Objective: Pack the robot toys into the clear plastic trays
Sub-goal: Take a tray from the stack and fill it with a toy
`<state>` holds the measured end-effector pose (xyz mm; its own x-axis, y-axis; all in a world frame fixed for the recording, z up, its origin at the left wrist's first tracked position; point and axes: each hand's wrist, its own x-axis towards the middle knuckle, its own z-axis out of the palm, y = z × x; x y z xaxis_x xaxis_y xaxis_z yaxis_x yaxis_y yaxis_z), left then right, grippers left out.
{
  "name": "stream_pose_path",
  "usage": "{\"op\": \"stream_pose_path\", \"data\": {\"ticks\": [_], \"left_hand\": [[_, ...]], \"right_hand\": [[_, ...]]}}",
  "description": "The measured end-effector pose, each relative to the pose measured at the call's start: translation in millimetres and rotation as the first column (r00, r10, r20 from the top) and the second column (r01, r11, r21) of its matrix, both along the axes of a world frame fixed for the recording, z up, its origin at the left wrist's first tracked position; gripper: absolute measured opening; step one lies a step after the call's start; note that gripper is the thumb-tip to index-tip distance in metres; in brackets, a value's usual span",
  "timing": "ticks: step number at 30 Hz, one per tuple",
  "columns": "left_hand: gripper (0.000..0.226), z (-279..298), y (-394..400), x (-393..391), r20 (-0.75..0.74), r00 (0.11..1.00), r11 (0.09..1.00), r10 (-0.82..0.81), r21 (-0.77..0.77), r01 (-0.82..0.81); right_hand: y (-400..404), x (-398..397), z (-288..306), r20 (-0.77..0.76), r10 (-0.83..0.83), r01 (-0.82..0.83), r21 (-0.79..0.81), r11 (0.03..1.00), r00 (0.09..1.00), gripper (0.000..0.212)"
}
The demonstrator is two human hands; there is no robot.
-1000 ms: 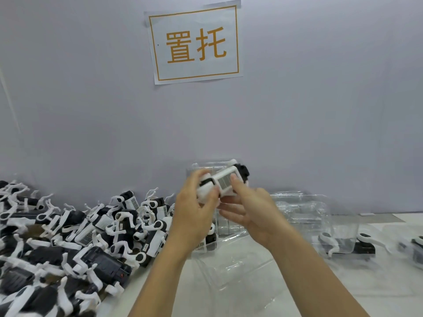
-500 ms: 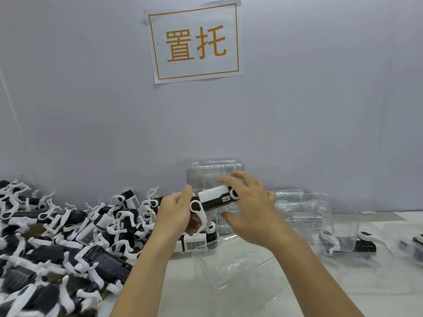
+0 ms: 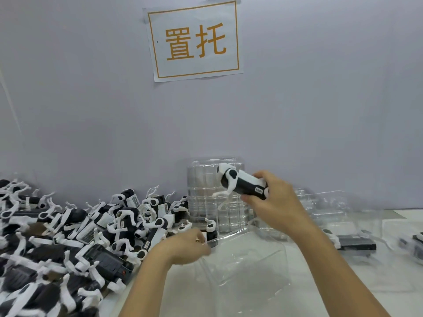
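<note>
Two hands showing, the right hand (image 3: pixel 272 197) with one robot toy (image 3: pixel 242 184) in it. Left of the left hand (image 3: pixel 185 245) there's a heap of toys (image 3: pixel 80 232), way too many to count. One paper sign (image 3: pixel 194 40) above, and several clear trays (image 3: pixel 249 257) around the hands, overlapping so I can't tell exactly.

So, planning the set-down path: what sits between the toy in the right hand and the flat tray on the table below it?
Head view: the upright stack of clear trays stands behind that gap; between the robot toy and flat tray is open air.
</note>
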<state>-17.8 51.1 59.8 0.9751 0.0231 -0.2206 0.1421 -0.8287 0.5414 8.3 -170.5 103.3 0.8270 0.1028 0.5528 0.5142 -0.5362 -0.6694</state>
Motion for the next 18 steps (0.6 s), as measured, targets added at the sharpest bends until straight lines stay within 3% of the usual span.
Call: {"op": "stream_pose_path", "data": {"ticks": [1,3,6,9,12,15,18], "left_hand": [[0.031,-6,1,1,-0.084,0.996,1.0,-0.001,-0.005,0.0],[0.019,-14,4,4,-0.105,0.993,0.987,0.046,-0.148,-0.062],[0.012,-24,16,10,0.005,0.986,0.932,0.166,-0.329,-0.155],[0.016,-36,25,11,0.11,0.95,0.852,0.291,-0.482,-0.205],[0.025,-43,21,8,0.069,0.903,0.657,0.425,-0.71,-0.255],[0.021,-42,14,7,-0.028,0.89,0.441,0.455,-0.862,-0.252],[0.021,-34,6,2,-0.059,0.915,0.337,0.399,-0.918,-0.206]], "right_hand": [[1,-1,2,0.015,0.011,-0.012,0.053,0.999,1.0,0.028],[6,-5,5,-0.001,0.075,-0.074,0.136,0.988,0.997,0.026],[18,-11,3,-0.095,0.265,-0.239,0.224,0.945,0.96,0.022],[32,-9,-14,-0.155,0.293,-0.267,0.171,0.949,0.944,0.023],[44,-4,-36,-0.237,0.286,-0.264,0.121,0.957,0.929,0.02],[49,-1,-53,-0.301,0.25,-0.257,0.015,0.966,0.92,0.022],[50,1,-60,-0.327,0.172,-0.24,-0.181,0.954,0.929,0.025]]}}
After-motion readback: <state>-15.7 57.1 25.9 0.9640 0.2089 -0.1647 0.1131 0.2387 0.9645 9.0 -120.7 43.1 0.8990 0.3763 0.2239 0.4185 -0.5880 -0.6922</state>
